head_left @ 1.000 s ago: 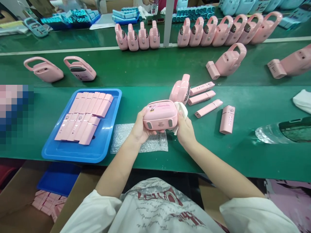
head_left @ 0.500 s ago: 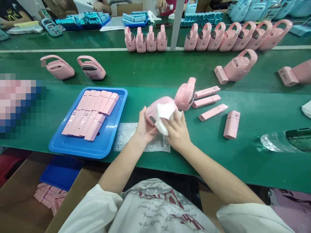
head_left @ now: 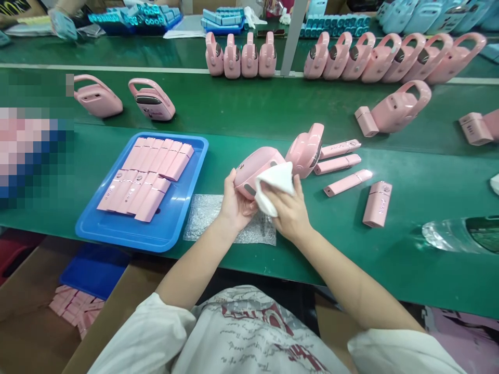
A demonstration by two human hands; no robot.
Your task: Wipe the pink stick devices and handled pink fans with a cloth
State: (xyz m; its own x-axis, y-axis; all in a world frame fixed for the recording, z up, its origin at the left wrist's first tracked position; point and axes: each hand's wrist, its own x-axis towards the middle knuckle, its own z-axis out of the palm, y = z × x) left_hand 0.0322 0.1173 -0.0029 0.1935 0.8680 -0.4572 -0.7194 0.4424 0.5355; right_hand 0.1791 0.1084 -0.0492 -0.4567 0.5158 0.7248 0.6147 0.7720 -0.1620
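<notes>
My left hand [head_left: 234, 202] grips a pink handled device [head_left: 255, 166] from its left side and holds it just above the green bench. My right hand [head_left: 290, 210] pinches a white cloth [head_left: 275, 184] and presses it against the device's right face. A sheet of bubble wrap [head_left: 206, 218] lies on the bench under both hands. A second pink device [head_left: 306, 150] stands right behind the held one.
A blue tray [head_left: 171, 228] of several pink rectangular pieces sits at the left. Three slim pink sticks [head_left: 341, 163] and a pink block [head_left: 377, 203] lie at the right. More pink devices [head_left: 370, 59] line the far belt. A clear plastic bag [head_left: 456, 234] lies far right.
The device was turned from showing its front to lying tilted, and my right hand brought the white cloth from behind it onto its surface, then slid the cloth slightly lower and to the right.
</notes>
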